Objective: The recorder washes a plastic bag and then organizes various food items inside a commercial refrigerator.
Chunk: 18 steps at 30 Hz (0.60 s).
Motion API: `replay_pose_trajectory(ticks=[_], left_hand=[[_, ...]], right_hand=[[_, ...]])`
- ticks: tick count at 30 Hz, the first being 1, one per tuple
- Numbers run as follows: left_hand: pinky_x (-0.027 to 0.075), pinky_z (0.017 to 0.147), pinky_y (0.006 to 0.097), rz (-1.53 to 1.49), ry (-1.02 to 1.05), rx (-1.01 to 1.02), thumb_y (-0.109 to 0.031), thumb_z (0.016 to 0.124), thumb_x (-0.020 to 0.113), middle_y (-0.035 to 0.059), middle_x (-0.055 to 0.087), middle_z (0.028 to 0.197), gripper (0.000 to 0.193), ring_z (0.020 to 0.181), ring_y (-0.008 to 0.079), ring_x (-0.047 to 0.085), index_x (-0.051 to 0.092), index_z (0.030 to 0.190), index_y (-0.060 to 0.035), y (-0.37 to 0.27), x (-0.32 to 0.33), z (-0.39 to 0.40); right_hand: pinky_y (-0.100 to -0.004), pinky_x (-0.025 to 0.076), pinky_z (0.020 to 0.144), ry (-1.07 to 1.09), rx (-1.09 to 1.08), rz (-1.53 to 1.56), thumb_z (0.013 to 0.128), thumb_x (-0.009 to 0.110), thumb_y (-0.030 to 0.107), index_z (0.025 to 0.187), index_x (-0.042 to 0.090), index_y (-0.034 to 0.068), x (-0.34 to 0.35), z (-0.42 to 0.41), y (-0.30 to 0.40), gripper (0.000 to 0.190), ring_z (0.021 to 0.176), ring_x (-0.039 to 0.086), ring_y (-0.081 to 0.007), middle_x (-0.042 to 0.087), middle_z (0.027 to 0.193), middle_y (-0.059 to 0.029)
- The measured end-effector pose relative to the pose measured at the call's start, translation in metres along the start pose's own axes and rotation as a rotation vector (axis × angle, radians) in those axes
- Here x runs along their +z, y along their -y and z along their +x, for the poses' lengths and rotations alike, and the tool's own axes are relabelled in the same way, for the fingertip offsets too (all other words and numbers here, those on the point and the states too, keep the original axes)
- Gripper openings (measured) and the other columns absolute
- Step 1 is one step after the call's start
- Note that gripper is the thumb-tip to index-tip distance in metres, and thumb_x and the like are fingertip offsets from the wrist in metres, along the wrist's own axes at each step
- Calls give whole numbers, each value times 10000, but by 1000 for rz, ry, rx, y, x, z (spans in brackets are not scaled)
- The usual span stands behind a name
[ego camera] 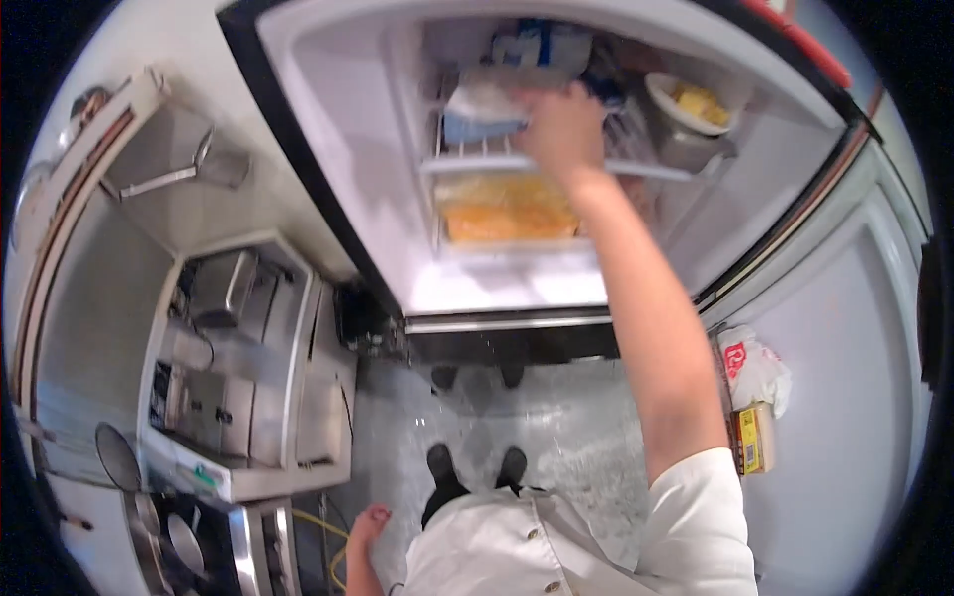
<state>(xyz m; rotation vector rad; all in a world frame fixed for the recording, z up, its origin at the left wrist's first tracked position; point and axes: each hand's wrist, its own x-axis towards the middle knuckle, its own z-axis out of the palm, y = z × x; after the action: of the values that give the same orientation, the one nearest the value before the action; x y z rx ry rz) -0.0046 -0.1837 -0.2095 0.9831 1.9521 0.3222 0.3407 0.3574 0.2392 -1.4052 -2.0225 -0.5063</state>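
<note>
My right hand (pixel 563 134) reaches into the open refrigerator and touches a white and blue plastic bag (pixel 484 108) on the upper wire shelf (pixel 633 168). Motion blurs the fingers, so whether they grip the bag is unclear. Behind it lies another white and blue package (pixel 548 48). To the right of the hand stands a metal container (pixel 686 145) with a white tub (pixel 663 93) of yellow food on top. Orange-yellow packaged food (pixel 510 220) lies below the shelf. My left hand (pixel 373 521) hangs low at my side, fingers curled loosely, nothing visible in it.
The refrigerator door (pixel 827 357) stands open on the right, holding a white plastic bag (pixel 753 369) and a yellow-labelled package (pixel 754 438). At left are a metal-topped fryer unit (pixel 223 372), a round strainer (pixel 118 454) and pans (pixel 185 542). A yellow cable (pixel 335 570) runs near the floor.
</note>
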Motion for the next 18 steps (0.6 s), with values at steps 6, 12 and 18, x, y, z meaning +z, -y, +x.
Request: replay_pose_trajectory(ticks=[6, 12, 18], left_hand=[[475, 864, 369, 148, 51, 105, -392, 796, 618, 168, 631, 1079, 497, 1000, 294, 614, 567, 1162, -61, -56, -52, 35], [470, 874, 368, 217, 16, 230, -376, 814, 613, 176, 620, 1107, 511, 1017, 291, 605, 544, 1189, -36, -122, -115, 66], [488, 839, 336, -415, 194, 472, -264, 840, 623, 109, 613, 1116, 442, 1005, 210, 595, 529, 1203, -31, -292, -140, 52]], right_hand=[[-368, 456, 845, 125, 27, 46, 629, 722, 139, 1058, 665, 162, -54, -24, -4, 434, 939, 548, -313, 665, 1007, -57], [-401, 434, 764, -153, -162, 83, 650, 632, 93, 964, 657, 141, -70, -69, 2, 319, 892, 551, -263, 651, 1025, -50], [-336, 414, 764, -261, -314, 25, 738, 554, 151, 1081, 617, 179, -92, -141, 13, 350, 964, 559, -187, 585, 1203, -12]])
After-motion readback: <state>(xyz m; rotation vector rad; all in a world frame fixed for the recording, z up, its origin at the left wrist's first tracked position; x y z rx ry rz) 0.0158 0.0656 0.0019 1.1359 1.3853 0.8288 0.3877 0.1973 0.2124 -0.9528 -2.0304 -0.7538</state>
